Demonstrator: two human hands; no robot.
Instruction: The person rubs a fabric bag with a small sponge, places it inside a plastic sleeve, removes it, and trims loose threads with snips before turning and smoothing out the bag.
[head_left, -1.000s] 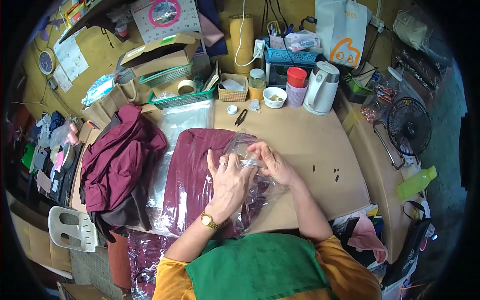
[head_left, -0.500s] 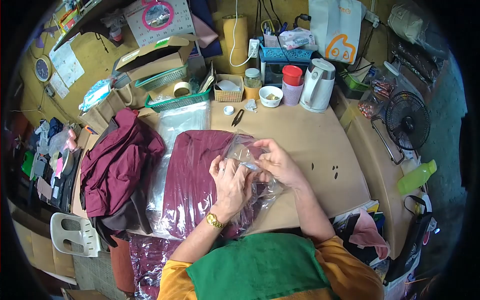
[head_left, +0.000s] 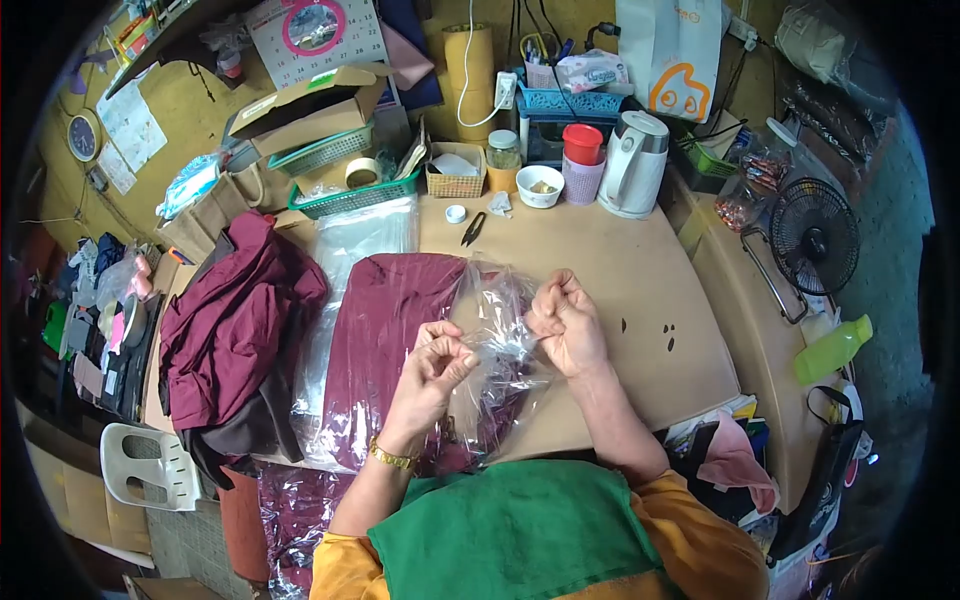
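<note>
On the tan tabletop (head_left: 650,270), 1 clear plastic bag (head_left: 500,325) is laid, and 1 folded maroon garment (head_left: 385,330) is held inside it. The bag's gathered end is gripped by 2 hands, which are set apart, 1 at each side of the film: a fold is pinched between the thumb and fingers of the left hand (head_left: 432,375), while the film's other side is held in the curled fingers of the right hand (head_left: 570,325). On the left wrist 1 gold watch (head_left: 392,455) is worn. To the left of the bag, 1 heap of maroon cloth (head_left: 235,330) is bunched, and flat clear plastic (head_left: 365,240) is spread between the two. Beyond the bag are placed 1 pair of snips (head_left: 473,229), 1 small white cap (head_left: 455,214), 1 white bowl (head_left: 540,186), 1 lidded jar (head_left: 503,155), 1 purple cup (head_left: 582,182) topped by 1 red container (head_left: 582,143), and 1 white kettle (head_left: 632,170). Farther left, 2 green baskets (head_left: 355,198) are stacked, with 1 tape roll (head_left: 361,172) seen in the lower one. To the right of the right hand, 4 small dark marks (head_left: 670,344) are seen on the tabletop.
</note>
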